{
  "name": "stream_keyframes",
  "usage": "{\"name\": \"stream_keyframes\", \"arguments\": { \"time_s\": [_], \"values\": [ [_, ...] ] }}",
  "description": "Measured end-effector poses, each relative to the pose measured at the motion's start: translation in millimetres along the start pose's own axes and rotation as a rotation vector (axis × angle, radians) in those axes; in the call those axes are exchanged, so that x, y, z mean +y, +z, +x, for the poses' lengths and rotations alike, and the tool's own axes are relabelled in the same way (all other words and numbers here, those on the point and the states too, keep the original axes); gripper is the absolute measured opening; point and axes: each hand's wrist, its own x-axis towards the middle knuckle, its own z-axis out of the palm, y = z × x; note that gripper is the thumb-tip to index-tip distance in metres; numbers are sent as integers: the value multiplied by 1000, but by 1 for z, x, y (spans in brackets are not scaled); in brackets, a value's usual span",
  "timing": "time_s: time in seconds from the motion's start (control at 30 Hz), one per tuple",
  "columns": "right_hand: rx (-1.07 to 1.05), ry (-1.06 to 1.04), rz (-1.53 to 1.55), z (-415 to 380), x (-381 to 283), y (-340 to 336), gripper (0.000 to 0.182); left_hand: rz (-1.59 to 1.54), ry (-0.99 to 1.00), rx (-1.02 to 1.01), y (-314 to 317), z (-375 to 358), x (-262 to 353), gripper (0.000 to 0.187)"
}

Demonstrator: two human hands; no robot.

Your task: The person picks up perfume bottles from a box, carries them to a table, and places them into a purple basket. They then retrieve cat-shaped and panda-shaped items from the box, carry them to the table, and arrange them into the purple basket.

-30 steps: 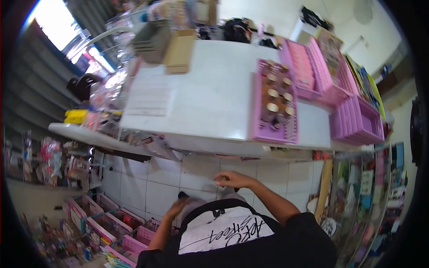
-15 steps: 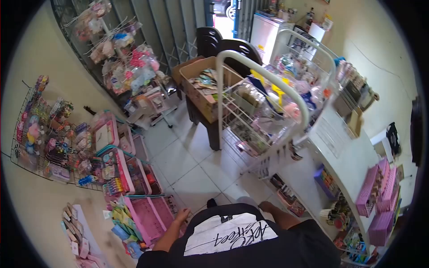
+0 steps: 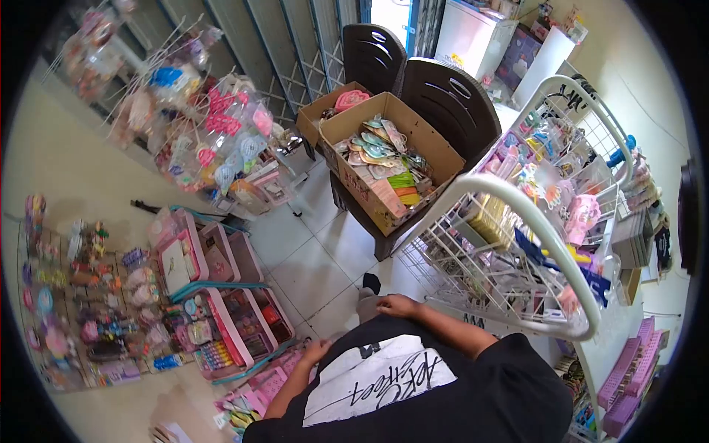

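My left hand [image 3: 317,351] hangs low by my side, close to a pink tray [image 3: 272,378] on the floor. It looks empty, its fingers loosely extended. In front of my body, above my grey trouser leg, is my right hand [image 3: 397,305], with relaxed fingers and nothing visible in it. Ahead, an open cardboard box [image 3: 353,188] on a dark stand holds packaged goods and green and orange packets. To the right stands a white wire basket [image 3: 473,269] with a thick tubular handle, filled with packaged accessories.
Tiered pink organizers [image 3: 221,306] and a wall rack of small goods line the left. A display stand with hanging packets [image 3: 221,122] is near the folding gate. Dark plastic chairs [image 3: 452,100] stand behind the box. Purple baskets [image 3: 628,369] sit at right; tiled floor [image 3: 314,269] lies between.
My view has shifted forward, bringing the cardboard box and wire basket nearer. My right hand has come forward into view, and the pink tray now sits lower in view.
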Motion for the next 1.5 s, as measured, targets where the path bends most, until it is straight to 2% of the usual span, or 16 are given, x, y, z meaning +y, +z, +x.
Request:
{"name": "stream_keyframes", "arguments": {
  "time_s": [0.13, 0.27, 0.4, 0.53, 0.73, 0.8, 0.83, 0.87, 0.93, 0.97, 1.1, 1.17, 1.3, 1.37, 1.43, 1.5],
  "values": [
    [9, -24, 94, 25, -58, -69, 37, -60, 365, 361, -111, 75, 121, 42],
    [236, 15, 369, 37, -90, -105, 38, -174, 681, 493, -214, 115, 312, 24],
    [406, 72, 471, 31, -110, -131, 37, -130, 931, 243, -256, 167, 460, 19],
    [628, 218, 537, 26, -119, -131, 41, 34, 1079, 4, -215, 270, 546, 20],
    [988, 589, 723, 37, -153, -106, 39, 447, 1064, -345, -95, 410, 571, 44],
    [1047, 647, 759, 45, -171, -105, 38, 748, 1071, -271, -69, 415, 568, 53],
    [1078, 646, 793, 52, -178, -104, 38, 745, 857, -353, -54, 433, 561, 70],
    [1106, 641, 826, 58, -184, -102, 38, 759, 867, -392, -50, 434, 557, 70],
    [1160, 644, 849, 70, -195, -107, 36, 528, 807, -322, -47, 432, 552, 98],
    [1178, 635, 839, 73, -203, -115, 35, 616, 723, -327, -52, 416, 558, 106],
    [1240, 604, 734, 81, -222, -167, 29, 694, 782, -344, -61, 428, 560, 100],
    [1262, 596, 706, 83, -227, -196, 26, 741, 972, -345, -75, 433, 559, 93],
    [1777, 465, 602, 110, -195, -253, 19, 878, 944, -606, -172, 387, 576, 75],
    [1923, 324, 770, 142, -142, -276, 23, 964, 872, -731, -217, 370, 571, 67],
    [2002, 681, 510, 178, -69, -290, 35, 1037, 758, -891, -248, 368, 553, 57],
    [1879, 1029, 222, 205, -2, -297, 43, 1081, 637, -984, -272, 364, 536, 53]
  ]
}}
